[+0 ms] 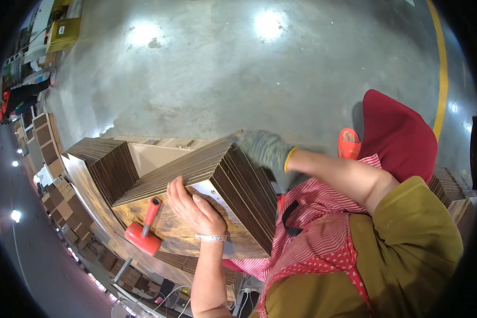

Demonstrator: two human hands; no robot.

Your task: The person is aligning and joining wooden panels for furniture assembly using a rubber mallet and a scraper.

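Sleeve [418,222] nearest, flat left fingers [179,195] touch panels [249,201], right fingers' [253,146] grip unclear, broad floor [212,74] past edges [177,170].

the mallet [143,240] is red, the boards [180,237] streaked brown, the glove [265,148] mottled grey-green.

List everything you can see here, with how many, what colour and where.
Mallet: one, red, left of the bare hand
Front board stack: one, brown, beneath the bare hand
Rear board stack: one, brown, left of the front stack
Cardboard boxes: many, uncountable, brown, far left
Yellow box: one, yellow, upper left
Floor: one, grey, across the top
Floor line: one, yellow, right
Sandal: one visible, red, right of centre
Apron: one, red and white, lower centre
Bracelet: one, pale, left wrist
Left hand: one, bare, flat on the front stack
Right hand: one, grey-gloved, at the front stack's far corner
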